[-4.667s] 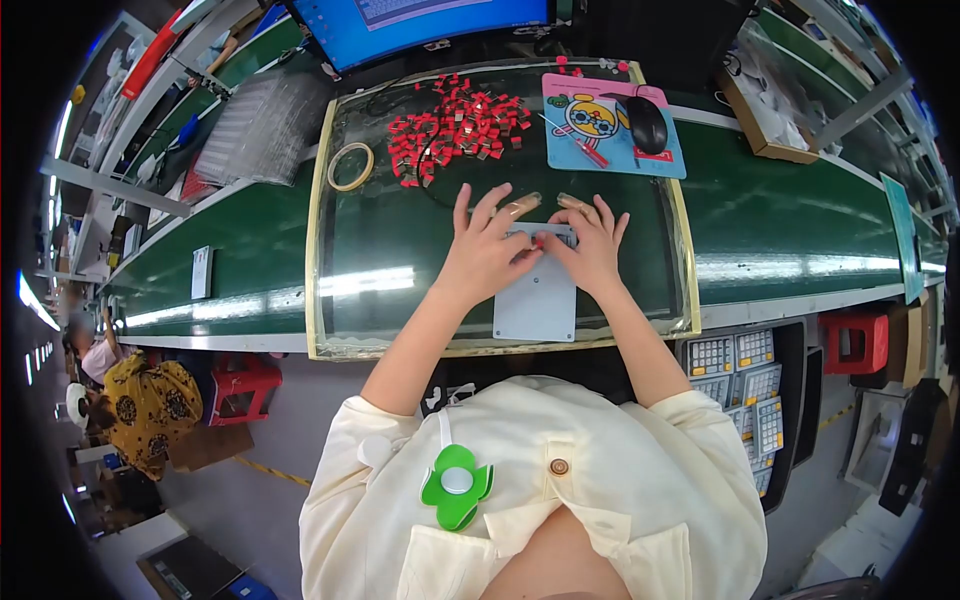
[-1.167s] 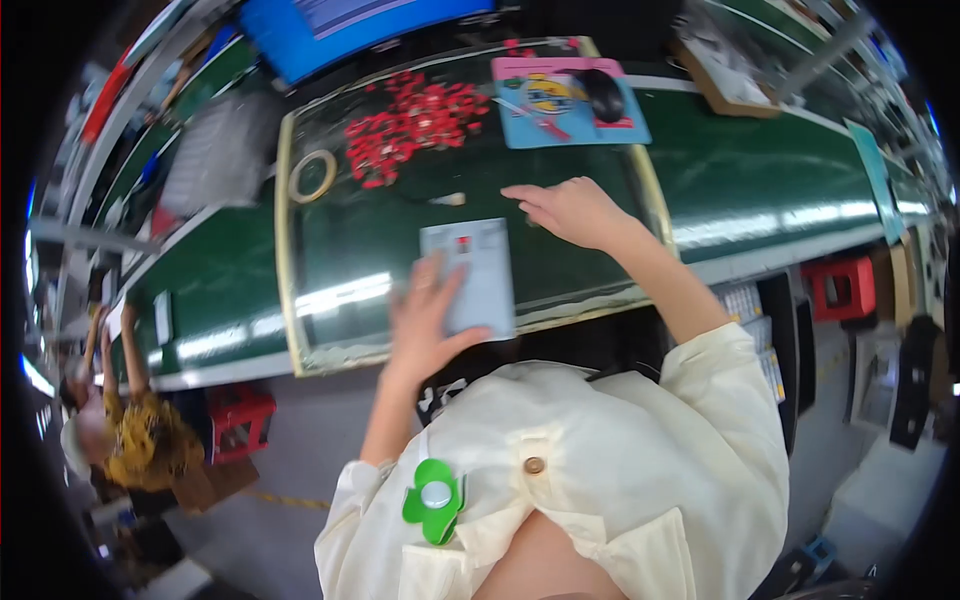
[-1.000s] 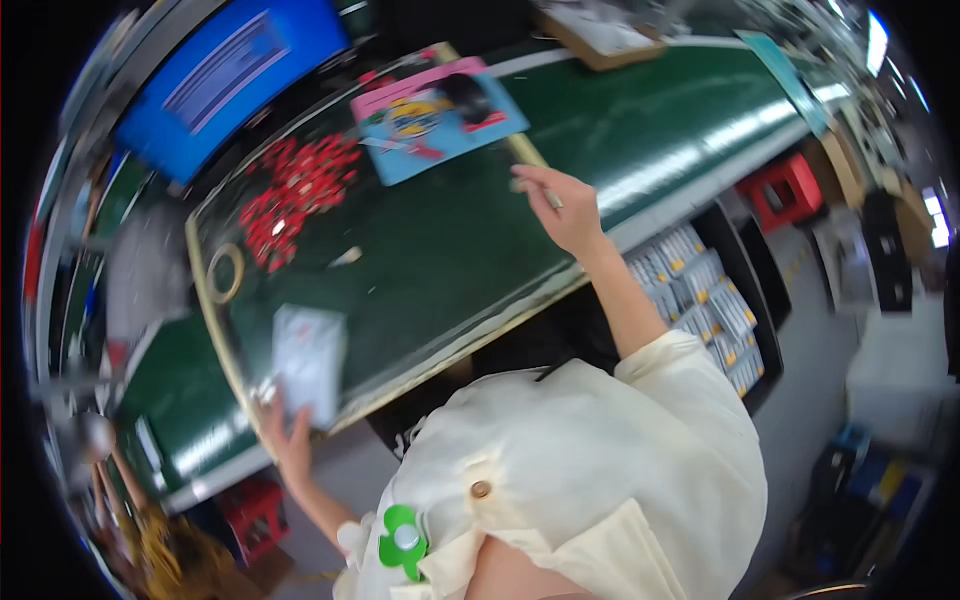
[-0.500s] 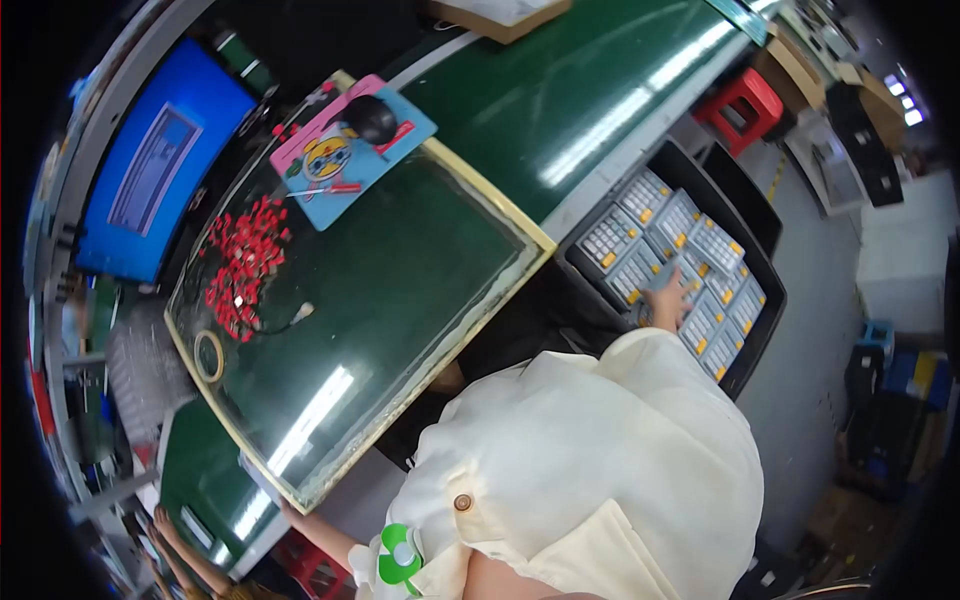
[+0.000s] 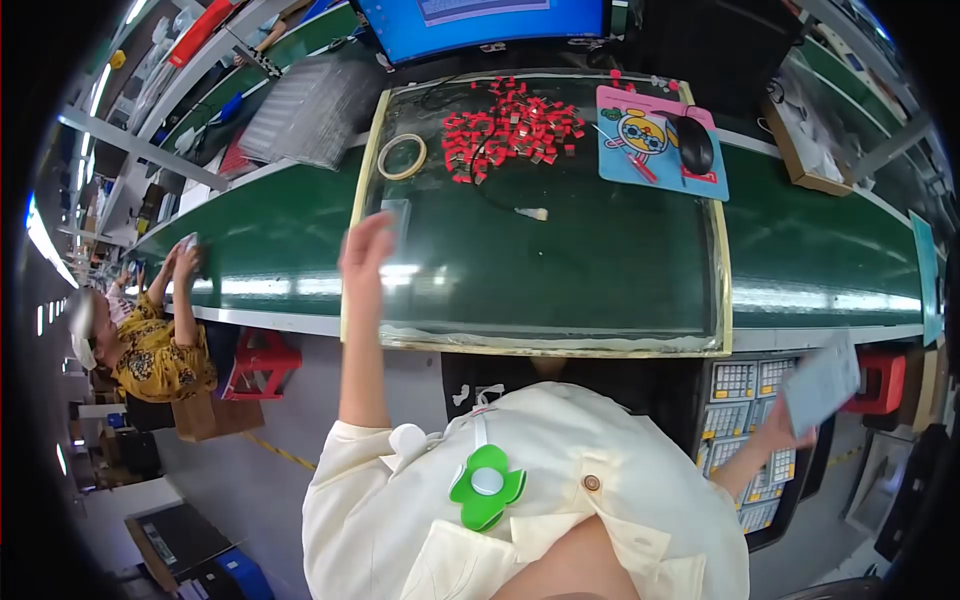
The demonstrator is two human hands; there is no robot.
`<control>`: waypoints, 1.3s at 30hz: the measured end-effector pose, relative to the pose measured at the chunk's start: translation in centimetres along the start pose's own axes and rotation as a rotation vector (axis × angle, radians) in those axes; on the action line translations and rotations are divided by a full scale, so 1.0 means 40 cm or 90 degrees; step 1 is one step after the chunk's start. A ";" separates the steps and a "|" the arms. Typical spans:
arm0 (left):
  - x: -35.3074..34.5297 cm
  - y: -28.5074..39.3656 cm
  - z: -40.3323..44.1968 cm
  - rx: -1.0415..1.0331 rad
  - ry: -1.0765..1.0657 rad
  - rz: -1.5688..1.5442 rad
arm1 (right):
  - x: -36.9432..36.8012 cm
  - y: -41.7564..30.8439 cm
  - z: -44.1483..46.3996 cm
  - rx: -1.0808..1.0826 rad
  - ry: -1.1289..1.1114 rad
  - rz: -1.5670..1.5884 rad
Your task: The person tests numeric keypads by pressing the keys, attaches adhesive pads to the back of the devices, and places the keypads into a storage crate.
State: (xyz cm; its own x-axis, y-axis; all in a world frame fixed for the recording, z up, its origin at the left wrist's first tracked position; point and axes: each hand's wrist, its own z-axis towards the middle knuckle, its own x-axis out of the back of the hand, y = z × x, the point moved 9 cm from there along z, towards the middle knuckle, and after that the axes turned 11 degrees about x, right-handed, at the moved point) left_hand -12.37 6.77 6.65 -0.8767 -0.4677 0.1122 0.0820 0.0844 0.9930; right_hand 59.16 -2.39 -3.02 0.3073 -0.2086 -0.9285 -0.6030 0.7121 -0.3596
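Observation:
My left hand is raised over the left edge of the glass-topped mat, blurred, its fingers loosely apart with nothing seen in them. Just beside its fingertips shows a small translucent grey rectangle, too faint to make out well. At the right, my right hand grips the lower end of a light grey panel, held tilted above a black bin of grey keypads. Many red pieces lie heaped on the mat's back part, and a short cable with a pale tip lies in front of them.
A tape roll is at the mat's back left. The mouse and a red-handled tool rest on a cartoon pad at the back right. A monitor stands behind. Another person works at the far left near a red stool.
The view has swung back towards the mat. My right hand has lifted a grey panel up from the keypads. My left hand has come from the mat's front left corner to above its left edge.

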 end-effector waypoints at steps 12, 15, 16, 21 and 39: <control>-0.427 -0.169 -0.168 0.351 -0.565 -0.540 | -0.432 0.786 -0.596 -0.787 -0.733 -0.601; -0.340 -0.142 -0.157 0.335 -0.366 -0.496 | -0.530 0.875 -0.417 -0.254 -0.816 -0.672; -0.331 -0.136 -0.146 0.317 -0.327 -0.374 | -0.573 0.891 -0.366 -0.070 -0.825 -0.767; -0.389 -0.155 -0.110 0.241 -0.314 -0.222 | -0.606 1.045 -0.307 0.460 -0.962 -1.072; -0.468 -0.171 -0.038 0.198 -0.356 -0.129 | -0.553 1.003 -0.354 0.417 -1.113 -1.004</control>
State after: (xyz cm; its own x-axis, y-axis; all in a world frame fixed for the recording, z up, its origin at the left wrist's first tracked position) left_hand 4.20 13.62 -2.19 -0.9810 0.0178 -0.1930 -0.1763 0.3315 0.9268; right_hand 17.73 21.30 1.75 0.3709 -0.2996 0.8790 0.6676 0.7440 -0.0282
